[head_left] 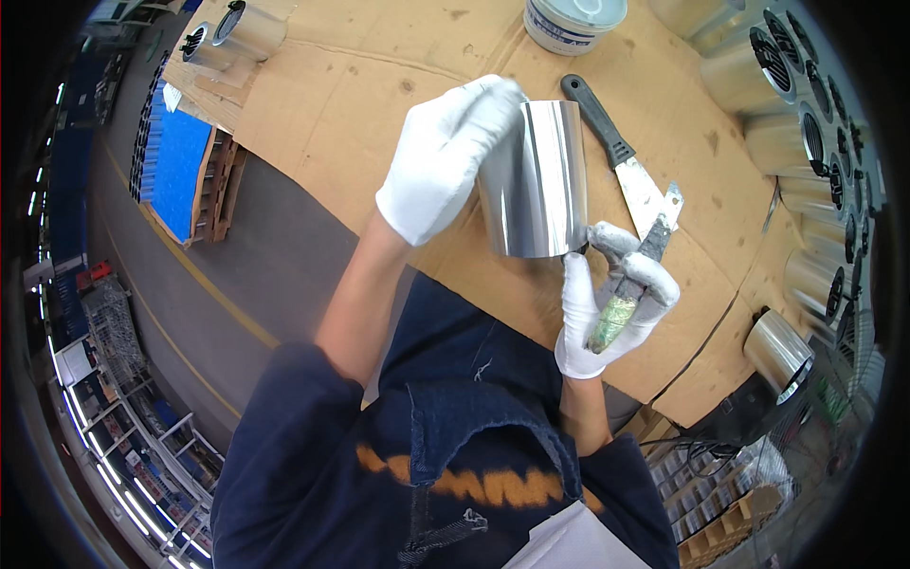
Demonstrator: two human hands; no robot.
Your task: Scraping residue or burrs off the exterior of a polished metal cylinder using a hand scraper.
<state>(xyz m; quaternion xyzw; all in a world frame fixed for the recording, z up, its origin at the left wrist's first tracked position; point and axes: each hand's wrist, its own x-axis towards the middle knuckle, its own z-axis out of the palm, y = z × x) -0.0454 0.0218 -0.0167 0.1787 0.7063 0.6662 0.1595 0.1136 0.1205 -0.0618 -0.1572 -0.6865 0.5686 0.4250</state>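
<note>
A shiny silver metal cylinder stands tilted in view over the cardboard-covered table. My left hand, in a white glove, is closed at the cylinder's far end, its fingertips slightly blurred at the rim. My right hand, gloved in white with grey-stained fingertips, grips a small narrow-bladed scraper whose handle is wrapped in greenish tape. The thumb and forefinger of that hand touch the cylinder's near end, where a small dark part shows. Just right of the cylinder lies a putty knife with a dark handle and smeared blade.
A white tub sits at the table's far side. Many silver cylinders with black vent-like ends line the right; one lies by the right edge. Two more stand far left. Beyond the cardboard is a blue-topped pallet.
</note>
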